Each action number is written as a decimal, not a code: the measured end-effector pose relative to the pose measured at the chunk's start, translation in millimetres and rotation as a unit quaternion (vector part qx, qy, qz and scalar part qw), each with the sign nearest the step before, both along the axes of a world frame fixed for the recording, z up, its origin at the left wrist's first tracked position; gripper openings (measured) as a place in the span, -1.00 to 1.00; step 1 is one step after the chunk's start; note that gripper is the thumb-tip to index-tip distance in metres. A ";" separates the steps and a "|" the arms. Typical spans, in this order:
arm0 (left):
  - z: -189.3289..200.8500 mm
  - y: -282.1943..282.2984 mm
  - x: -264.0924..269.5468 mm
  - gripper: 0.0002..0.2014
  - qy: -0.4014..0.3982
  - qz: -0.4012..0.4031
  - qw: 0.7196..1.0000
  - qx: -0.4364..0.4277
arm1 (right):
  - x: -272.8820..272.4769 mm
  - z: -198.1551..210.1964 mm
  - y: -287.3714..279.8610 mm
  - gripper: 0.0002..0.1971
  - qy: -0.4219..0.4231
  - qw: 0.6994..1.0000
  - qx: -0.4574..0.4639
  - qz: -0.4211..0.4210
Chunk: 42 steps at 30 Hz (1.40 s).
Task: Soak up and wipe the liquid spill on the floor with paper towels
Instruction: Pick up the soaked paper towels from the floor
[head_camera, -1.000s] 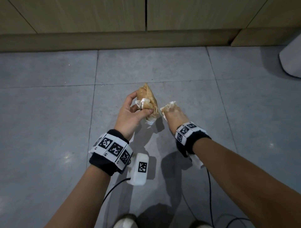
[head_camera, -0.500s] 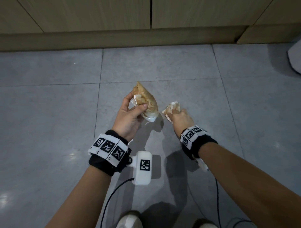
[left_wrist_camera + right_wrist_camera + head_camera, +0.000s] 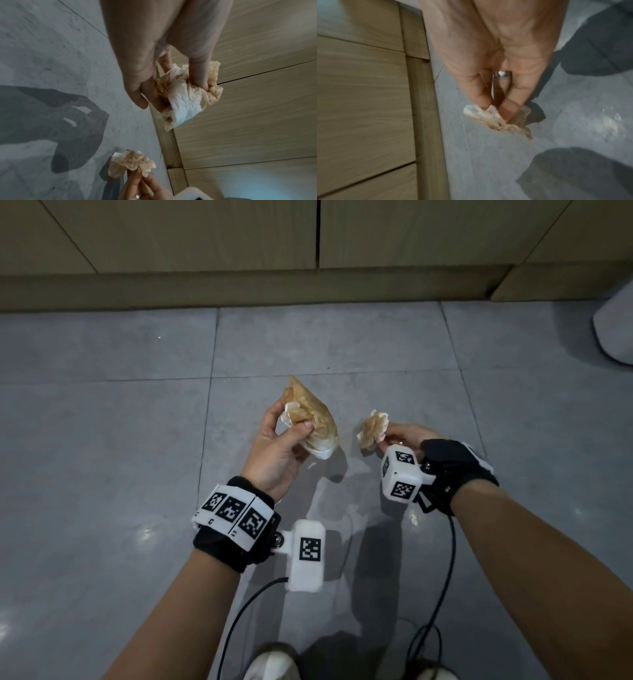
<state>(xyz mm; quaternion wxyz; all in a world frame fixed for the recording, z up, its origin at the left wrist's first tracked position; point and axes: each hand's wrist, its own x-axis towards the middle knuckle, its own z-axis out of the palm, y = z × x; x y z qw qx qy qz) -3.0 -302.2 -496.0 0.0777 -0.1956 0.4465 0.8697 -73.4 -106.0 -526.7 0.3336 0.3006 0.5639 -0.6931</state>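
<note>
My left hand (image 3: 291,426) grips a large crumpled paper towel wad (image 3: 313,419), stained brown with a white lower end, held above the grey tiled floor (image 3: 102,440). In the left wrist view the same big wad (image 3: 187,94) sits between thumb and fingers. My right hand (image 3: 394,436) pinches a smaller brown-stained paper towel wad (image 3: 373,428) at its fingertips, a little to the right of the big one. The right wrist view shows that small wad (image 3: 496,119) pinched by thumb and finger. No liquid shows on the tiles under the hands.
Wooden cabinet fronts (image 3: 308,234) and a toe kick (image 3: 239,289) run along the far edge of the floor. A pale grey object (image 3: 616,330) stands at the far right. Cables (image 3: 438,594) trail from the wrist cameras, and shoe tips (image 3: 270,662) show at the bottom.
Both hands have lifted and drawn back toward me with their wads. The right hand has rolled over, so its wrist camera now faces up, and moved slightly right of the left.
</note>
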 end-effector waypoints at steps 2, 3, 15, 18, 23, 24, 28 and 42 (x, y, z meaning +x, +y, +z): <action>1.9 1.2 -1.0 -0.56 -0.001 -0.005 1.000 -0.009 | -1.5 -9.4 9.6 -0.64 -0.010 0.997 0.068 0.020; 3.3 1.6 -1.7 -0.55 0.001 -0.006 1.000 -0.014 | -4.9 -15.4 12.2 -0.72 0.007 0.986 0.154 0.067; 8.1 8.3 -1.0 -0.46 0.007 -0.030 0.995 -0.096 | 17.8 -49.8 -33.5 -0.69 0.298 0.662 0.587 0.358; 5.6 9.4 -1.7 -0.45 0.010 -0.038 0.991 -0.127 | 23.1 -51.0 -30.4 -0.69 0.325 0.606 0.617 0.383; 4.0 11.6 -3.3 -0.43 0.013 -0.063 0.985 -0.158 | 6.1 -40.9 -23.6 -0.68 0.312 0.594 0.611 0.419; 3.5 11.8 -3.6 -0.43 0.011 -0.061 0.985 -0.159 | 1.2 -38.9 -21.4 -0.66 0.309 0.598 0.601 0.432; 3.5 12.2 -3.1 -0.43 0.007 -0.059 0.984 -0.165 | -7.9 -40.2 -11.2 -0.61 0.324 0.621 0.566 0.434; 3.2 6.4 -6.3 -0.40 0.025 -0.079 0.964 -0.253 | -10.5 -37.6 -32.3 -0.68 0.340 0.574 0.575 0.474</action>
